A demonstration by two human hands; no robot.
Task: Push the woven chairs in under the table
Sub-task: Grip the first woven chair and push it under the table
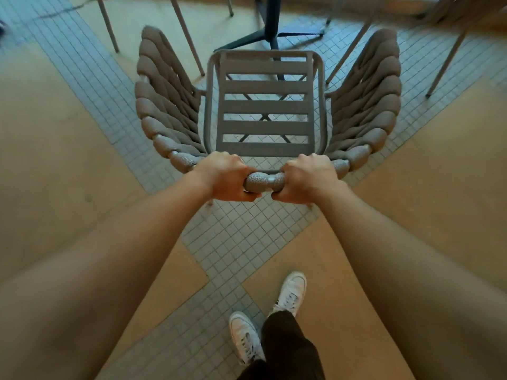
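Note:
A grey-brown woven chair (pixel 264 108) stands in front of me, seen from above, with a slatted seat and thick woven rope wrapped round its curved back and arms. My left hand (pixel 223 176) and my right hand (pixel 307 178) both grip the top rail of the chair's back, side by side, fingers curled under it. Just beyond the chair's front edge stands the dark table base (pixel 270 26), a central post with spreading feet. The tabletop is out of view.
Thin legs of other chairs stand at the upper left (pixel 108 26) and the upper right (pixel 444 64), flanking the table base. The floor is tan with bands of small grey tiles. My white shoes (pixel 290 293) are below, behind the chair.

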